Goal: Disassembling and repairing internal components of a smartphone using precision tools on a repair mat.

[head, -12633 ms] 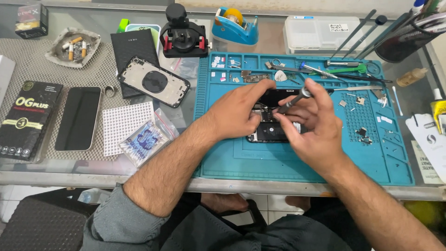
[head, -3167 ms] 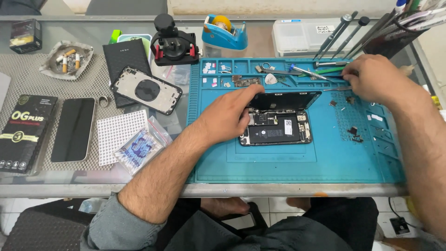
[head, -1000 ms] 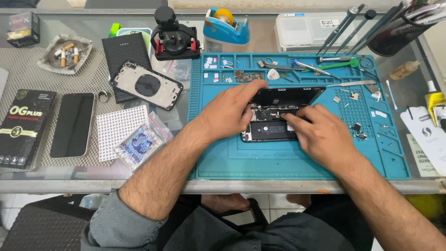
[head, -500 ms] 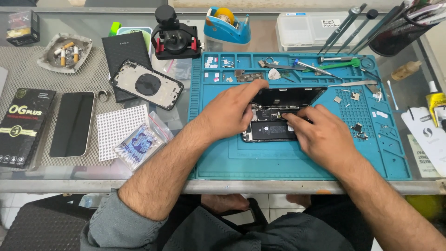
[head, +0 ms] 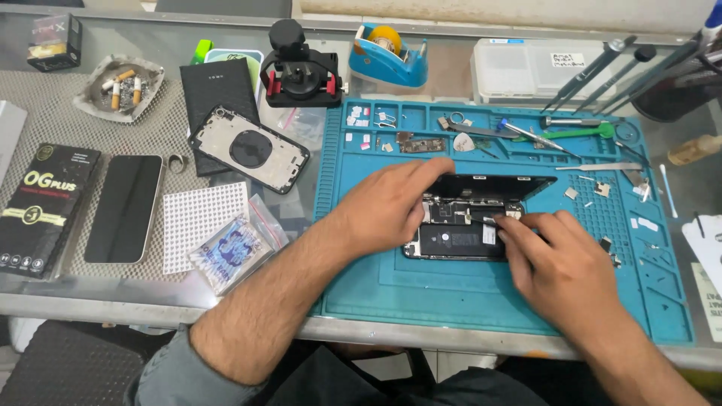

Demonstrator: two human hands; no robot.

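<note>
An opened phone is lying near the middle of the blue mat on the table, its dark screen tilting up behind the body. The left hand is lying flat over the phone's left end, fingers spread and pressing down, closed around nothing. The right hand is reaching in from the right, its fingertips pinching together at a small part near the upper right of the internals; whether they are gripping a tool or the part itself I cannot tell.

The phone is looking light, stiff and fragile, with bare boards and thin cables, so it is probably best held by its outer frame edges, not the screen. Tweezers and tiny screws are lying on the mat to the right. A back housing is sitting well left of the mat.
</note>
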